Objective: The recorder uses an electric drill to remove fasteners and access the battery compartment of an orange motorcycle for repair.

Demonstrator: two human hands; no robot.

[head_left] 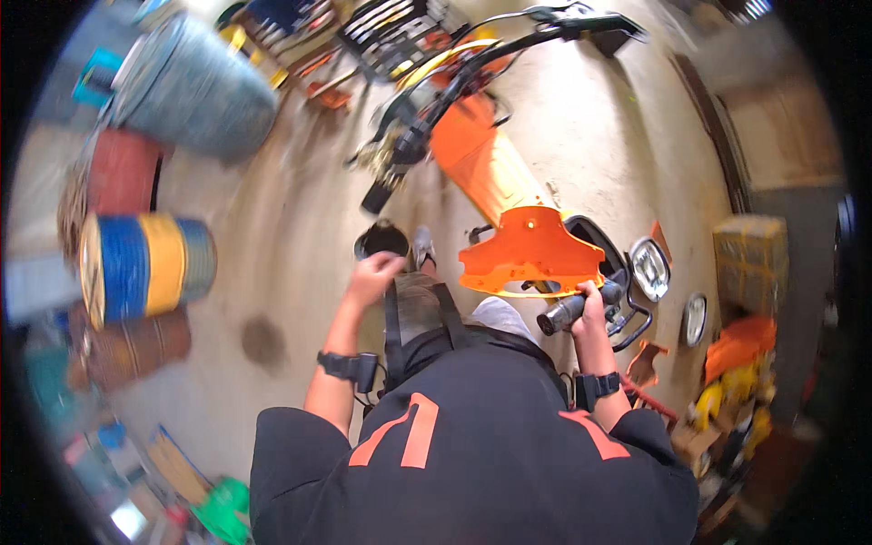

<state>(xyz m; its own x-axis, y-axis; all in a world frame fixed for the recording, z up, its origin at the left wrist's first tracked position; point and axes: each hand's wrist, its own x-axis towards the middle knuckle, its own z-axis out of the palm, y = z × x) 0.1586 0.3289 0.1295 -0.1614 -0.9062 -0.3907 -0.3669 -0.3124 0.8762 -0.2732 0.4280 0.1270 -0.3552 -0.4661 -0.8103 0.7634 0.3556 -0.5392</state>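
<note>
My right hand (590, 304) grips the lower right edge of an orange plastic panel (516, 238), beside a dark cylindrical part (563, 317). My left hand (380, 269) is curled, its fingertips pinched, over a dark round object (380, 242) low near my foot; anything between the fingertips is too small to make out. Above the panel stretch a long orange scooter body (481, 154) and handlebars (411, 148) with cables and a black grip. Right of the panel are a headlamp unit (650, 271) and a curved black tube.
Drums and barrels (145, 268) line the left side. A tool case (381, 36) lies at the top. Along the right are a taped carton (749, 268), orange and yellow panels (736, 350), and another lamp (694, 318) on the floor. A green item (221, 509) sits at lower left.
</note>
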